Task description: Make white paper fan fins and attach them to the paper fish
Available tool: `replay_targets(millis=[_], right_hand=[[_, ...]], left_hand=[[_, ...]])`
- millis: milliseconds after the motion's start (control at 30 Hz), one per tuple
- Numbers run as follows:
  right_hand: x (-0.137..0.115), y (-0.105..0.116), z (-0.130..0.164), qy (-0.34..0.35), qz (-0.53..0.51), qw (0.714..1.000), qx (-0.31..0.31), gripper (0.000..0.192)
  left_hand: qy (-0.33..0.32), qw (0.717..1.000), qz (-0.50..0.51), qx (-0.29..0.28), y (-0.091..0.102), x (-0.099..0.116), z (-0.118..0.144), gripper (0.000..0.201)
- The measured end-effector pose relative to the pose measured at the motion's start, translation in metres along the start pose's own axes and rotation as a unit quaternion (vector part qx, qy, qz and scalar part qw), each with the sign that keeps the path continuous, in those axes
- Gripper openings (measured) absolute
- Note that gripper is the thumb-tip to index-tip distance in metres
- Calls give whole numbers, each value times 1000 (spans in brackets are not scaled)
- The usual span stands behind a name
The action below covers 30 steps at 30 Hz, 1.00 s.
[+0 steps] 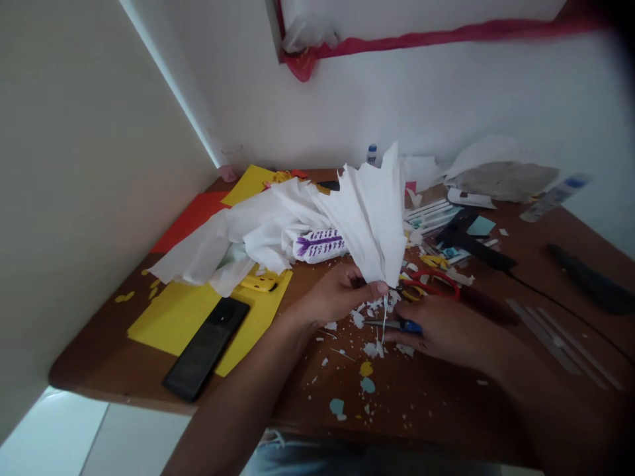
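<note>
My left hand (342, 294) is closed, pinching the gathered base of a white crepe paper piece (374, 211) that fans out upward with a jagged top edge. A thin wire stem (385, 317) hangs down from under the pinch. In my right hand (436, 330) is a blue-handled tool (409, 326) with slim pointed metal jaws, which cross the wire just below the paper. Whether it is pliers or scissors I cannot tell. Red-handled scissors (441, 281) lie right behind my right hand. Small white paper scraps (358, 319) are strewn beneath both hands.
A black phone (206, 347) lies on yellow sheets (166, 320) at the left. Loose white crepe paper (238, 231) and a white-and-purple bundle (320, 244) sit behind. A black corded glue gun (471, 244), glue sticks (560, 340) and a dark long object (590, 277) are at the right.
</note>
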State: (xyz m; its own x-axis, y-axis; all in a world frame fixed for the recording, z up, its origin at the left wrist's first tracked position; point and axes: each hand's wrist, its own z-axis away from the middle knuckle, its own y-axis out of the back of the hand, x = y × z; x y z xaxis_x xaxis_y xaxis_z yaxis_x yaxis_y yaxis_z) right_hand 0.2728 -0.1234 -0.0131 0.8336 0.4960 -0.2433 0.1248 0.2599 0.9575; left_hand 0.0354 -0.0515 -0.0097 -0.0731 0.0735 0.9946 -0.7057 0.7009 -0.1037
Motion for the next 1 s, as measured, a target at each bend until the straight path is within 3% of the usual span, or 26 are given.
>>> replay_targets(millis=[200,367,600,667,767,867,1000], right_hand=[[-2,-1,-1,31,4,999,5,27],[0,0,-8,23,119,990,68,14],[5,-2,-7,6,180,971,159,27],[5,-3,-6,5,170,974,147,26],[3,-3,-6,-9,124,989,80,13],[-1,-1,-3,-33,64,997,2,28],[-2,4,2,-38,-11,999,-23,38]], left_hand=[[4,999,-1,-39,1,-4,-1,40],[-18,999,-25,27,2,-3,-1,40],[-12,999,16,46,1,-1,-2,32],[-3,998,23,55,1,-3,-2,34],[8,998,10,65,1,-5,-2,38],[8,999,-10,53,-1,-6,-3,39],[-2,999,-13,39,-5,-4,-3,38]])
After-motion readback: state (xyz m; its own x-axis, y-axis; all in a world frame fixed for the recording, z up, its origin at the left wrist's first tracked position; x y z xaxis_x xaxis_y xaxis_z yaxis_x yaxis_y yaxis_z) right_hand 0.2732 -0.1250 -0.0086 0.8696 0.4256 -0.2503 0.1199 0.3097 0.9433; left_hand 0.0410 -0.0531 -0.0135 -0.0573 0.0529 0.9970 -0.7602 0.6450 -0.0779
